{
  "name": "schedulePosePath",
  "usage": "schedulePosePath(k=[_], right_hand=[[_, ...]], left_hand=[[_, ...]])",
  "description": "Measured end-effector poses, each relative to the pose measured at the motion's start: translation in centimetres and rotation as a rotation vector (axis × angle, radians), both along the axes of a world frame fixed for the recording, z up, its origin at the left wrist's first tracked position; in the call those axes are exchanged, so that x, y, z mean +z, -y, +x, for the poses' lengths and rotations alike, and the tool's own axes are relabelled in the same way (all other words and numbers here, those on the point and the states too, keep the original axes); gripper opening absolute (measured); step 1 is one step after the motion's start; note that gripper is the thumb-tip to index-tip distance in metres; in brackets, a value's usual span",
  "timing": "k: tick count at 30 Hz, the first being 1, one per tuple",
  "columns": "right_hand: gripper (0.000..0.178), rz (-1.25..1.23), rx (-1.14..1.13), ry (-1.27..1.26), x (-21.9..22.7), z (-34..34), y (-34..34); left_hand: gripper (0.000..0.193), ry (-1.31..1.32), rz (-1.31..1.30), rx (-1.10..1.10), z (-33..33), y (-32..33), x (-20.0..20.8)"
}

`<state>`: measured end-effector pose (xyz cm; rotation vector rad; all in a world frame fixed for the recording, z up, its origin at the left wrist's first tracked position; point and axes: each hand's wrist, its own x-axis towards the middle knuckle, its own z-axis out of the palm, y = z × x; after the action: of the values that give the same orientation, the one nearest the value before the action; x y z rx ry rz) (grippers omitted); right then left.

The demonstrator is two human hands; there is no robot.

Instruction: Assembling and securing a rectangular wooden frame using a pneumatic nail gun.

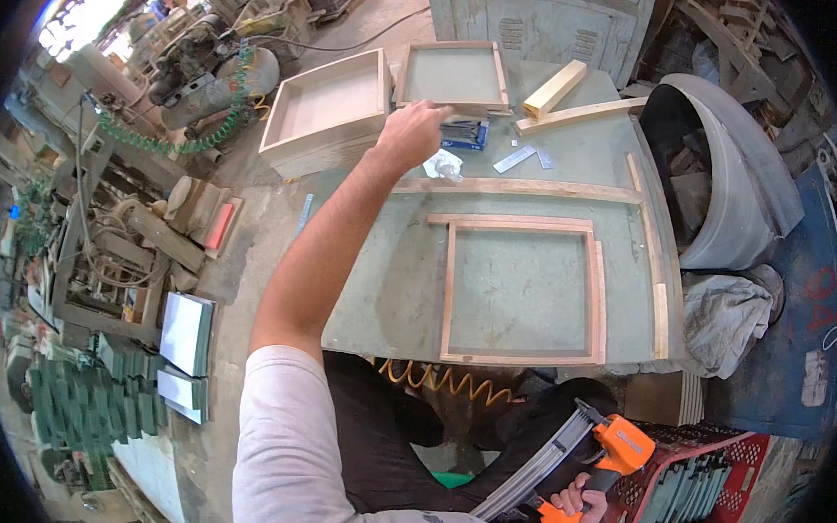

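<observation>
My left hand [412,134] reaches across the table to the near left corner of a small wooden frame [493,72], just beside a blue box [470,136]. Its fingers are bunched, with their tips partly hidden, so what they grip does not show. Down by my lap, my right hand [584,505] is wrapped around the handle of an orange and grey nail gun [623,445]. A larger rectangular wooden frame [518,358] lies flat at the table's near edge. Crumpled white plastic [442,164] and pale strips [514,159] lie near the blue box.
A wooden drawer box [325,100] stands at the table's far left. Loose wood bars [556,89] lie far right, and long strips [536,189] line the greenish tabletop [379,288]. A red crate [753,468] stands right of my legs; a yellow coiled hose [441,381] hangs below.
</observation>
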<state>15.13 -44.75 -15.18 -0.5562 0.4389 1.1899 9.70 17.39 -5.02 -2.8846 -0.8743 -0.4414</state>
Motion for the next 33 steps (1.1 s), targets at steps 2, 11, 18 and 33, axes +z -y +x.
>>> schedulePosePath(k=[2, 11, 18, 33], right_hand=[[0.026, 0.030, 0.008, 0.011, 0.0, 0.1, 0.0], [0.022, -0.064, 0.020, 0.061, 0.4, -0.1, -0.2], [0.022, -0.060, 0.031, 0.082, 0.0, 0.0, 0.0], [0.022, -0.113, 0.059, 0.159, -0.3, 0.5, 0.5]], left_hand=[[0.043, 0.076, -0.057, 0.058, 0.4, -0.1, -0.1], [0.055, 0.038, -0.216, 0.020, 0.9, -2.0, -1.0], [0.063, -0.074, -0.224, 0.014, 0.9, -2.8, -0.1], [0.045, -0.020, -0.158, -0.045, 0.5, -3.9, -1.2]])
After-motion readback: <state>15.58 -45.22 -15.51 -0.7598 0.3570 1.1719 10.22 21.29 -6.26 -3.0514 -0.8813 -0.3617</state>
